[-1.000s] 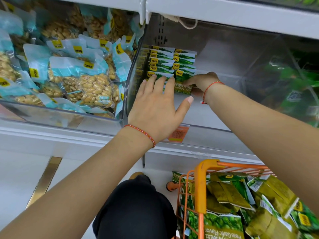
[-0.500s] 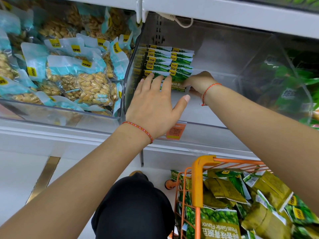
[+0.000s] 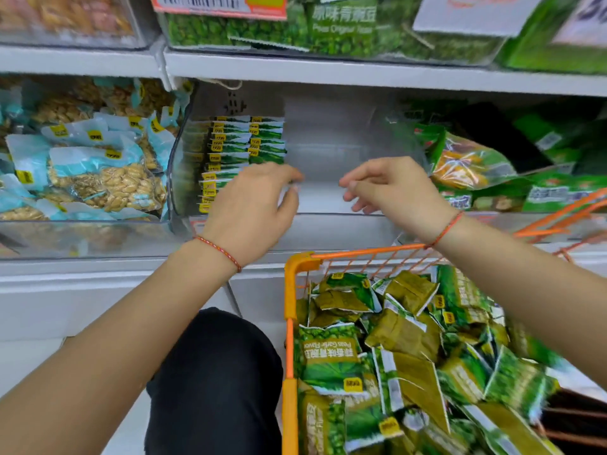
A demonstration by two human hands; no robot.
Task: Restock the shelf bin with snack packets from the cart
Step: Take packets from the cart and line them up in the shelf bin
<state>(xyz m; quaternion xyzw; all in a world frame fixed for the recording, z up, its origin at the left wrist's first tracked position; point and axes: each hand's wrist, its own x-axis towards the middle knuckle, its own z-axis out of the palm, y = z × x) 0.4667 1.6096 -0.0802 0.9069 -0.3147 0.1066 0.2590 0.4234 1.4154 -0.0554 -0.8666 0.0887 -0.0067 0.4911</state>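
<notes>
Both hands have pulled back from the stacked packets: left hand and right hand hang loosely curled, fingers released, holding nothing; cart reload looks next.

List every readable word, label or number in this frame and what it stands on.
"Peas Garlic Flavor", upside down: green packet in the cart.
"Peas Original": blurred print on the top-shelf green bag; its last word and the Chinese lines are unreadable.
Barcode tag: digits too blurred.
Yellow stickers on the bin packets: too small.
</notes>
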